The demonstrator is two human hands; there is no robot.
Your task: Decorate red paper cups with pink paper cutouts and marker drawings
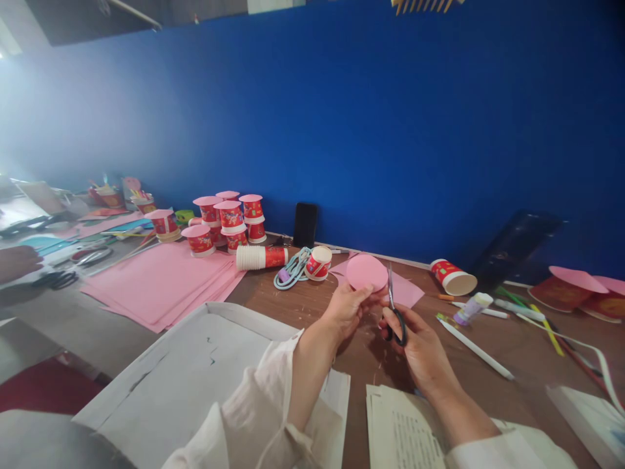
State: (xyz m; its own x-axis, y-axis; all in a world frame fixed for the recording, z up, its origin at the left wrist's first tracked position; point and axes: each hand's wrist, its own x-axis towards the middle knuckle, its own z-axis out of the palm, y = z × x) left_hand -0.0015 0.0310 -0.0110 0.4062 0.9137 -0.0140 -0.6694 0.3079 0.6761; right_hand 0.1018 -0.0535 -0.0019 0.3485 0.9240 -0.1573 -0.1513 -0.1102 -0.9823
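Observation:
A round piece of pink paper (pixel 366 272) is pinched at its lower edge by my left hand (pixel 347 309), held up over the brown table (pixel 288 309). My right hand (pixel 415 342) grips black-handled scissors (pixel 399 324), fingers through the loops. The blades point upward along the disc's right edge; whether paper lies between them I cannot tell. Behind the disc, pink paper pieces (pixel 407 291) lie on the table. A red paper cup (pixel 318 263) stands upside down left of the disc, beside a coiled light-blue cable (pixel 293 268).
Pink sheets (pixel 166 280) and disc-topped red cups (pixel 230 216) are at the left, near a stack of cups lying sideways (pixel 261 257). A phone (pixel 305 225) leans on the blue partition (pixel 312 130). Right: a glue stick (pixel 472 309), a white pen (pixel 476 348). Another person's hand (pixel 19 264) is far left.

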